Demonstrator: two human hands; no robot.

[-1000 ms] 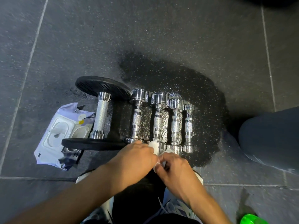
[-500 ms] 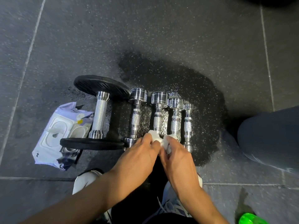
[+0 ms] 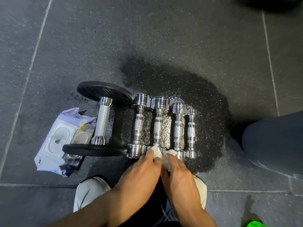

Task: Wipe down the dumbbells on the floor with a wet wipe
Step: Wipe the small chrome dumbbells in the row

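— What are your hands doing, and what has changed from a moment ago?

— My left hand (image 3: pixel 141 167) and right hand (image 3: pixel 178 169) are side by side at lower centre of the frame, both pinching one crumpled white wet wipe (image 3: pixel 156 151) between fingertips. Half a second ago the wipe was up on the handles of the middle chrome dumbbells; now I have drawn it back to their near ends, where it touches the near head of the second small chrome dumbbell (image 3: pixel 158 122).

— How many dumbbells?

— Five, in a row across the centre. Four small chrome ones: the first (image 3: pixel 139 123), the second, the third (image 3: pixel 178 128) and the smallest, the fourth (image 3: pixel 191 131), on a dark wet patch of floor (image 3: pixel 205 99). To their left lies one large dumbbell with black plates and a knurled steel handle (image 3: pixel 102 122).

— Anything else?

— One pale lilac wet wipe pack (image 3: pixel 60 141) at left, lid open, touching the large dumbbell's near plate. My two white shoes (image 3: pixel 88 192) are below my hands, on the grey speckled floor tiles (image 3: pixel 98 38).
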